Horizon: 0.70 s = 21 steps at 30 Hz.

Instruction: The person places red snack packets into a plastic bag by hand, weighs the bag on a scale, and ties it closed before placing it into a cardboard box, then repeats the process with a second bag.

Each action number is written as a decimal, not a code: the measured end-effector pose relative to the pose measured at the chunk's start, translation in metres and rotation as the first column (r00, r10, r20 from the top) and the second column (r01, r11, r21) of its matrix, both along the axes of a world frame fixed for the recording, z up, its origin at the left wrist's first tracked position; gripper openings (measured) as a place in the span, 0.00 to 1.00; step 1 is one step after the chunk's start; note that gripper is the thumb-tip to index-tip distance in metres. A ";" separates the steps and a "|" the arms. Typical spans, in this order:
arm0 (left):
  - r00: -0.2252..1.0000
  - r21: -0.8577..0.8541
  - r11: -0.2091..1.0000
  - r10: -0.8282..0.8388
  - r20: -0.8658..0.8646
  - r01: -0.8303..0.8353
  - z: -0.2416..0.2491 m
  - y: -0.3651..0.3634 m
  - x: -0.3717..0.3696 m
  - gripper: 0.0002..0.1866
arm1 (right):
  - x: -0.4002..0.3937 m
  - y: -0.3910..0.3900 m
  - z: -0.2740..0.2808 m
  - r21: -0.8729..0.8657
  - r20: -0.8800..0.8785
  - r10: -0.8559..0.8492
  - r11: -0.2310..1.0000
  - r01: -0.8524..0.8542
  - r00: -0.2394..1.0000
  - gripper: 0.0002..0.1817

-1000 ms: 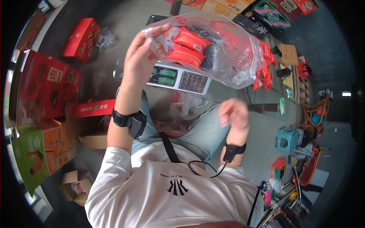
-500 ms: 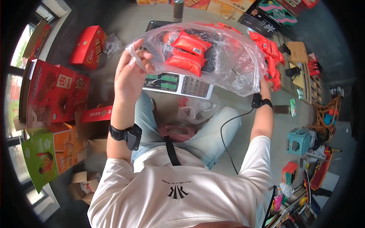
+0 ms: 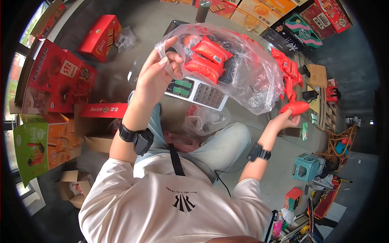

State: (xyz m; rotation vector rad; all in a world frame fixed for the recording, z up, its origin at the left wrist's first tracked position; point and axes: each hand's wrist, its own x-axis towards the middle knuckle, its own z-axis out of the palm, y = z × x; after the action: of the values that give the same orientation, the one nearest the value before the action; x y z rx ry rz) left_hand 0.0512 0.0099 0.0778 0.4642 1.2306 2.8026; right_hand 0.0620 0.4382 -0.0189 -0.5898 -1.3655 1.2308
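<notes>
My left hand (image 3: 159,67) grips the edge of a clear plastic bag (image 3: 253,91), with the film bunched between its fingers. Inside the bag lie red packets (image 3: 211,52), one showing a barcode label. The bag spreads over a digital scale (image 3: 201,94), whose keypad and green displays show along the near side. To the right of the bag, my right hand (image 3: 285,120) is closed around a single red packet (image 3: 299,107). More red packets (image 3: 288,69) lie in a pile just beyond it.
A dark cylinder (image 3: 202,12) stands behind the scale. Cartons (image 3: 259,16) line the back, and red boxes (image 3: 60,81) stand at the left. A crumpled plastic bag (image 3: 202,121) is below the scale, between my knees. A blue stool (image 3: 305,167) stands at the right.
My right hand has come out from behind the bag toward me and now holds a red packet. My left hand keeps its grip on the bag. The whole view has shifted somewhat.
</notes>
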 end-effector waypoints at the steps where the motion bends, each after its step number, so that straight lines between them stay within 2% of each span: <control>1: 1.000 0.004 1.000 -0.015 0.011 0.015 -0.001 0.001 0.001 0.34 | 0.013 -0.033 0.034 0.122 -0.045 0.067 0.991 -0.061 0.997 0.36; 2: 1.000 0.008 1.000 -0.021 0.017 0.021 -0.003 0.001 0.002 0.34 | 0.026 -0.066 0.065 0.245 -0.082 0.138 0.963 -0.114 0.987 0.36; 4: 0.999 0.038 0.998 -0.043 0.018 0.043 -0.005 0.002 0.004 0.34 | 0.050 -0.113 0.102 0.542 -0.083 0.397 0.788 -0.293 0.914 0.35; 6: 0.998 0.059 0.997 -0.055 0.004 0.055 -0.004 0.002 0.007 0.34 | 0.057 -0.155 0.126 0.821 0.090 0.500 0.452 -0.348 0.861 0.32; 8: 0.998 0.080 0.995 -0.058 -0.010 0.059 -0.005 0.001 0.011 0.34 | 0.053 -0.187 0.147 0.805 0.474 0.418 0.151 -0.574 0.775 0.29; 10: 0.997 0.096 0.992 -0.077 -0.008 0.077 -0.005 -0.003 0.012 0.34 | 0.029 -0.204 0.131 0.606 0.654 0.447 0.174 -0.777 0.610 0.27; 12: 0.998 0.095 0.994 -0.057 -0.007 0.057 -0.003 -0.007 0.015 0.34 | 0.002 -0.205 0.120 0.501 0.816 0.244 0.155 -0.852 0.524 0.28; 13: 0.999 0.085 0.995 -0.049 0.005 0.049 -0.002 -0.010 0.017 0.34 | -0.012 -0.205 0.110 0.501 0.817 0.247 0.141 -0.854 0.521 0.28; 15: 0.998 0.076 0.995 -0.061 0.001 0.060 -0.002 -0.015 0.019 0.34 | -0.037 -0.202 0.088 0.532 0.841 0.056 0.098 -0.841 0.538 0.27; 18: 0.997 0.067 0.995 -0.079 -0.018 0.080 0.000 -0.018 0.018 0.34 | -0.059 -0.198 0.065 0.588 0.809 -0.035 0.075 -0.805 0.587 0.27; 19: 0.997 0.068 0.995 -0.077 -0.021 0.078 0.000 -0.019 0.017 0.34 | -0.060 -0.198 0.063 0.591 0.806 -0.033 0.073 -0.803 0.591 0.27; 21: 0.997 0.067 0.995 -0.069 -0.025 0.071 0.002 -0.020 0.016 0.34 | -0.052 -0.197 0.060 0.477 0.853 0.129 0.201 -0.855 0.506 0.23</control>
State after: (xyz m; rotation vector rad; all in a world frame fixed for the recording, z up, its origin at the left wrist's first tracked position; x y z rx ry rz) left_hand 0.0674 -0.0097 0.0800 0.5341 1.1039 2.7947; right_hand 0.0102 0.2415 0.0415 0.4280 -2.7887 0.5040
